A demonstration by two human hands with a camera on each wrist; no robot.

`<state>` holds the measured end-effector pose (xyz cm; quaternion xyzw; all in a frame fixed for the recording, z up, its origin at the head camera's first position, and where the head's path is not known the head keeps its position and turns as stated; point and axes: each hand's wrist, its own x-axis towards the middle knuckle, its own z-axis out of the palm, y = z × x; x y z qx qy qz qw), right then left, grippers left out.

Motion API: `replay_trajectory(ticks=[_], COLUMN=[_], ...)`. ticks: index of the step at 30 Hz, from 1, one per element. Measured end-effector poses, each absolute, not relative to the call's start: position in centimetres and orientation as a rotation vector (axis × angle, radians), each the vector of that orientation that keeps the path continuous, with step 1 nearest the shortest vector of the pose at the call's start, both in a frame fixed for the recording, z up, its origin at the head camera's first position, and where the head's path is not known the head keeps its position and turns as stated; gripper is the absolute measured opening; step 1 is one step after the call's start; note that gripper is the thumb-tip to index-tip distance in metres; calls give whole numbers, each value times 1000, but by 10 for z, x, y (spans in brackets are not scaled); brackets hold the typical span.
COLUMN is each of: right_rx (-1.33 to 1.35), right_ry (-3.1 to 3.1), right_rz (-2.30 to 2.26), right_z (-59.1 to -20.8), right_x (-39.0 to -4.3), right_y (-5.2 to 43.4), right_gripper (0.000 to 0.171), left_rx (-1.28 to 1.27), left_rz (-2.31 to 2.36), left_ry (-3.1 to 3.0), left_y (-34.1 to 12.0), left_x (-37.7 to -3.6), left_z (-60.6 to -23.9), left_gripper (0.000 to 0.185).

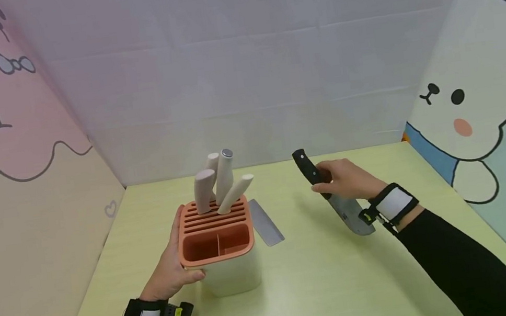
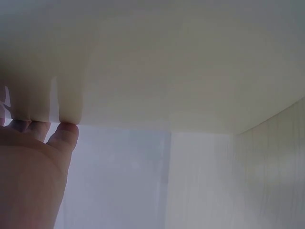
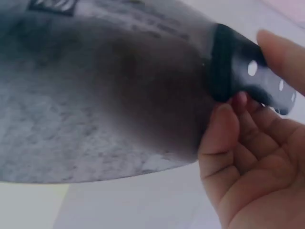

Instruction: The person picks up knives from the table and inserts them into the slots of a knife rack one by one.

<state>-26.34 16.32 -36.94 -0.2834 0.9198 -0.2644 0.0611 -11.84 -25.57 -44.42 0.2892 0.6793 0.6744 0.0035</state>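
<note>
My left hand (image 1: 168,272) holds the left side of a cream knife holder (image 1: 232,277) with an orange slotted top, its thumb at the front. In the left wrist view, fingertips (image 2: 69,131) touch the holder's pale wall (image 2: 157,81). Several white handles (image 1: 224,176) stick up at different slants from the slots. A bare grey blade (image 1: 267,222) shows right of the holder; where its handle lies is hidden. Over the table, my right hand (image 1: 349,178) pinches a broad kitchen knife (image 3: 109,105) near where its black riveted handle (image 1: 306,166) meets the blade, which points down and right.
A pale yellow-green table (image 1: 313,298) lies beneath everything. Behind it stands a grey-white sheet wall (image 1: 247,74). Side panels printed with cartoon animals rise at the left (image 1: 46,215) and right (image 1: 482,98). The holder's front has two open compartments (image 1: 218,244).
</note>
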Motion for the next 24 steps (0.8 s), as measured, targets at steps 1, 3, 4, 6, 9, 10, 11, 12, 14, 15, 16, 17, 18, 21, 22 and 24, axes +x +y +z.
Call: replay_trajectory(ticks=[1,3,4,6,9,10,11,12,14,15,16,17,18,21,22,24], right_rx=[-869,-878,-873,-855,-789,-763,-747,-733,-727,-728,-731,-743,-756,-803,-827,-879], right_ry=[2795,2816,2820,2818,2801,2793,2775,2762,2720,2684,2640,2599,2562,2398,2340,2204], right_rz=[-831,-902,-947,-1043,-1203,-1251,-1299,-1344,-1427,-1478,-1526,-1565,-1602,-1744,-1793,-1914], right_z=[-363,-350,-344,-334,-320,-316,-312,-309,-302,-299,-296,-292,-289,-279,-275,-268], right_x=[-261,-257,-254,-248,-239,-235,-232,-229,-222,-219,-215,-212,-209,-199,-196,-191], right_y=[163,163,163,163,164,165,165,166,167,167,166,166,165,161,160,157], right_gripper=[27,27,28,30,33,33,33,32,30,29,29,29,28,26,23,18], left_rx=[906,903,905,907,906,909,907,904,898,896,900,900,901,900,899,888], left_rz=[2115,2112,2109,2103,2101,2101,2103,2103,2106,2107,2106,2108,2110,2114,2115,2116], left_ry=[2128,2133,2137,2147,2149,2150,2148,2147,2144,2145,2145,2141,2139,2128,2126,2126], left_y=[-256,-256,-256,-255,-255,-255,-255,-255,-255,-255,-255,-255,-255,-254,-254,-253], left_x=[-119,-119,-119,-118,-118,-118,-118,-119,-119,-120,-120,-120,-121,-121,-121,-121], left_z=[-444,-445,-445,-445,-446,-446,-446,-446,-446,-446,-447,-447,-447,-447,-447,-447], left_gripper=[124,124,124,123,123,123,123,123,124,124,123,123,123,124,124,125])
